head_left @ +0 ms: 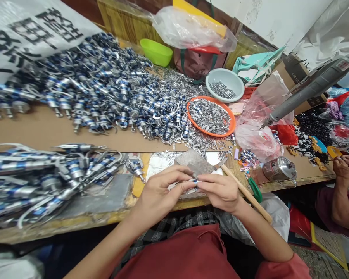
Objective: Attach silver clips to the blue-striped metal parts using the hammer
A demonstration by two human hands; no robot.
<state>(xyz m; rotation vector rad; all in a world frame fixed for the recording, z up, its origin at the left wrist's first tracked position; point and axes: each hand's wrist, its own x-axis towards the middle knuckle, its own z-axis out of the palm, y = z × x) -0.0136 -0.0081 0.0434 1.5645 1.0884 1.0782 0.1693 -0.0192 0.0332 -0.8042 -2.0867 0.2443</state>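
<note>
Part (193, 181) between hands (158, 193), at table edge (90, 223)

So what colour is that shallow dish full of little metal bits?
Orange. The dish shows plainly in the head view, just beside the pale bowl.

A small hand-assembly workshop, plainly: the cardboard-covered counter (31, 130) is heaped with blue-and-silver metal parts (104, 89) in their hundreds, sorted into loose piles; an orange tray (233, 124) and a pale bowl (221, 74) hold small silver stampings and pins, with more spilled between them. Hand tools lie within reach at the front edge: a wooden-handled hammer (244, 192) beside a worn metal block (194, 162), and a grey power tool (311, 87) propped over plastic bags (258, 135) of stock; a co-worker's hand (343, 168) is busy further along the same counter.
</note>
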